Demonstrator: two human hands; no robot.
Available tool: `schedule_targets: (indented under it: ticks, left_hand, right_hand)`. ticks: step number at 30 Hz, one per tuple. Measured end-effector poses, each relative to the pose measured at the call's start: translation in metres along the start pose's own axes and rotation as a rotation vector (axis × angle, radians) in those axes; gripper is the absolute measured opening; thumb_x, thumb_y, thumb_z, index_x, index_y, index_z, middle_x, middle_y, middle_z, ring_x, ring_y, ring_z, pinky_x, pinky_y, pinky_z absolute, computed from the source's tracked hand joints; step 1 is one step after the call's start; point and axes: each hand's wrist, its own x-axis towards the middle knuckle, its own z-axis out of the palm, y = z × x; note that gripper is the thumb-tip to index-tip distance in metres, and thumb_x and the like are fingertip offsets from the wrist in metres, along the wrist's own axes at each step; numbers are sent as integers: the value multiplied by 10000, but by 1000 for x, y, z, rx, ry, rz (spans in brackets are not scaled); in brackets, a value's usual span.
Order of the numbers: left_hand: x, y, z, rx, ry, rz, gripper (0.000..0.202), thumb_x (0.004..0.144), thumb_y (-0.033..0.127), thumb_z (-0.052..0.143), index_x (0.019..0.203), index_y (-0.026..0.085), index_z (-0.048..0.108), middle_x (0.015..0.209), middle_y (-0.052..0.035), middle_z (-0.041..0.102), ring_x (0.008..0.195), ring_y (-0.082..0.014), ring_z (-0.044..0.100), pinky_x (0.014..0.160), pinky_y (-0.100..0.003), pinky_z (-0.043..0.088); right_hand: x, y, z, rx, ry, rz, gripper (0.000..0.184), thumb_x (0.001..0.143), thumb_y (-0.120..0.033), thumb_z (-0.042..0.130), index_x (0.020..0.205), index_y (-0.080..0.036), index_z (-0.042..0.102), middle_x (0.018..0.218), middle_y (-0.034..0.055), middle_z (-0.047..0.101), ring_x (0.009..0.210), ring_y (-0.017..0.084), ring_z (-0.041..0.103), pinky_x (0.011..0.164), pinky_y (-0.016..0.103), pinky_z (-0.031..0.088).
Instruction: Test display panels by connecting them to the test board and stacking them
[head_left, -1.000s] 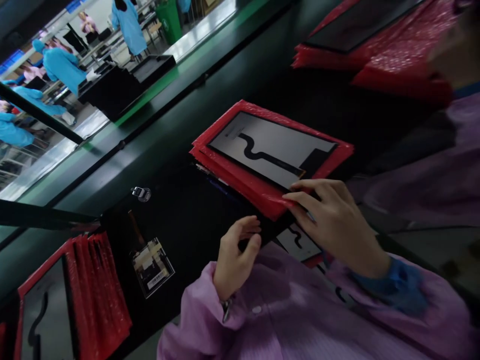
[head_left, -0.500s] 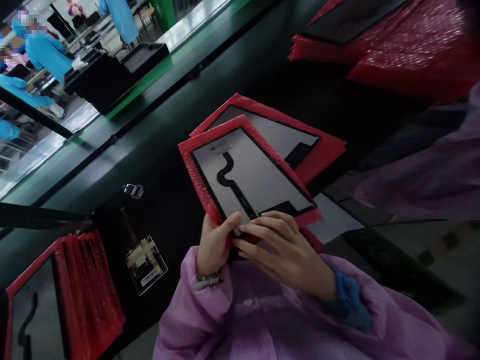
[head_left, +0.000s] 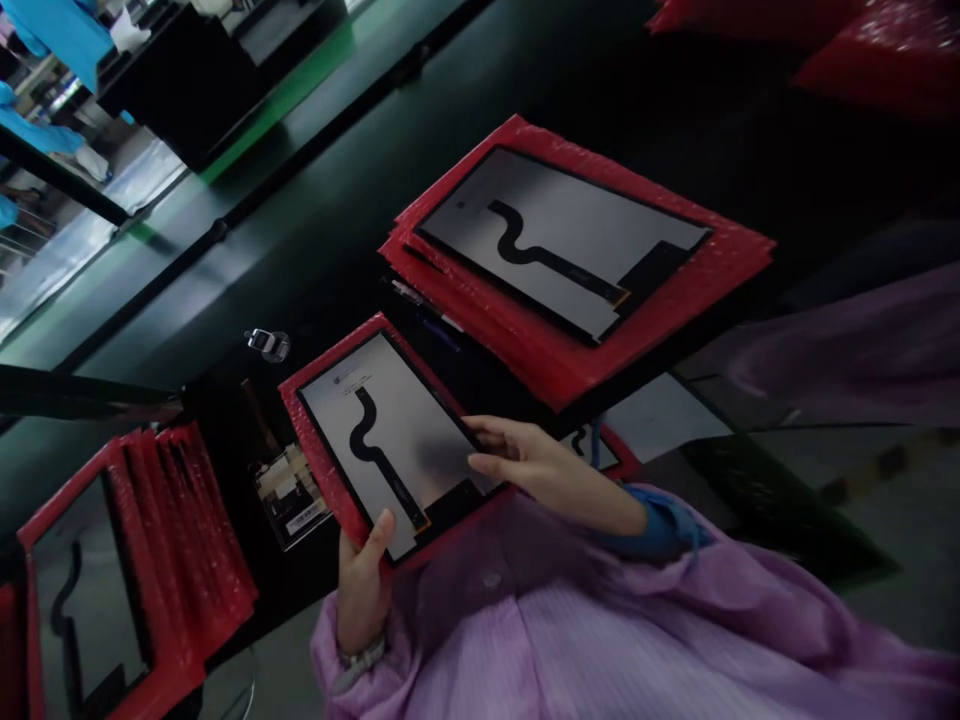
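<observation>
A display panel (head_left: 450, 440) with a grey back and a black S-shaped ribbon cable lies on a red bubble-wrap sheet (head_left: 311, 460) in front of my body. My left hand (head_left: 364, 580) grips the lower left corner of panel and wrap together, thumb on top. At the right edge, my right hand (head_left: 551, 478) holds the panel between thumb and fingers; some fingertips are hidden. Beyond it, a second display panel (head_left: 577, 230) rests on a stack of red bubble-wrap sheets (head_left: 547, 365). Part of another panel (head_left: 611, 455) shows under my right wrist.
At left stands a stack of red bubble wrap (head_left: 180, 540) with a panel (head_left: 90, 590) on it. A small circuit assembly (head_left: 296, 500) and a shiny metal object (head_left: 268, 345) lie on the dark table. More red wrap (head_left: 885, 60) is at far right. Blue-clad people work beyond.
The held panel has moved left and toward my body, away from the stack behind it, whose panel now shows fully. My right hand has shifted from the cable's end to the panel's right edge.
</observation>
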Motion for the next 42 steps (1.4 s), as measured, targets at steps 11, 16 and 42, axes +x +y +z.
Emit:
schedule_targets:
  ticks: [11, 16, 42]
  left_hand:
    - [-15, -7, 7, 762, 114, 691, 593, 1016, 470, 583, 1567, 306, 435, 1562, -141, 505, 1478, -306, 488, 1202, -523, 461]
    - [-13, -11, 8, 812, 113, 701, 654, 1024, 480, 562, 1610, 277, 355, 1576, -157, 500, 1472, -304, 502, 1166, -502, 504]
    - [175, 76, -71, 331, 220, 610, 661, 900, 408, 745, 1453, 351, 388, 1156, -36, 675, 1180, -232, 672, 1066, -427, 543]
  right_hand:
    - [18, -3, 1, -97, 61, 34, 676, 771, -596, 795, 1291, -195, 632, 1140, 117, 736, 1105, 280, 712, 978, 458, 614]
    - [29, 2, -4, -217, 58, 1, 619, 827, -543, 745, 1323, -202, 601, 1186, 121, 731, 1113, 281, 719, 925, 433, 633]
    - [101, -28, 48, -1424, -200, -649, 786, 1027, -457, 562, 1615, -16, 284, 1643, 307, 303, 1568, 431, 284, 1241, 643, 330]
